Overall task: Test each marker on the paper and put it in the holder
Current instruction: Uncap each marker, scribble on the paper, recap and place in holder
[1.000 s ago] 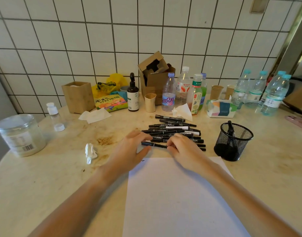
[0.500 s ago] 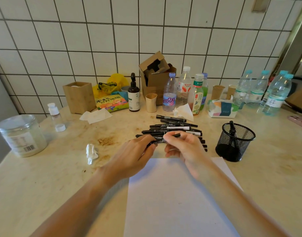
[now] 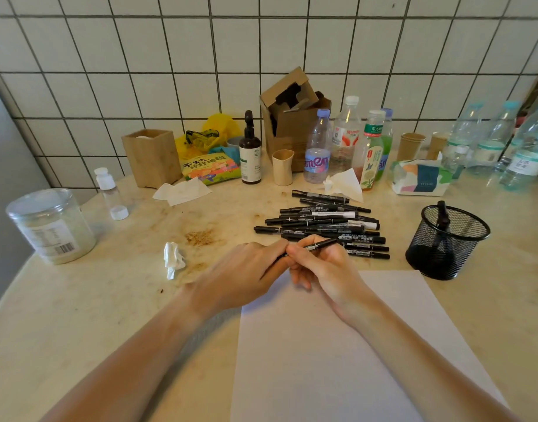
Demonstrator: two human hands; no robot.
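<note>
A black marker (image 3: 318,245) is held between both hands just above the top edge of the white paper (image 3: 337,354). My right hand (image 3: 325,269) grips its barrel, and my left hand (image 3: 246,278) pinches its left end, which the fingers hide. Behind the hands lies a pile of several black markers (image 3: 322,225) on the table. The black mesh holder (image 3: 447,242) stands at the right with one marker (image 3: 442,215) upright in it.
Bottles (image 3: 347,141), a cardboard box (image 3: 292,117), paper cups and a tissue pack (image 3: 420,178) line the tiled wall. A plastic jar (image 3: 51,223) stands far left, and a crumpled tissue (image 3: 173,258) lies left of my hands. Water bottles (image 3: 505,144) crowd the back right.
The hands lifted one marker off the pile and drew it toward the paper. They have closed together around it, the left now at its end.
</note>
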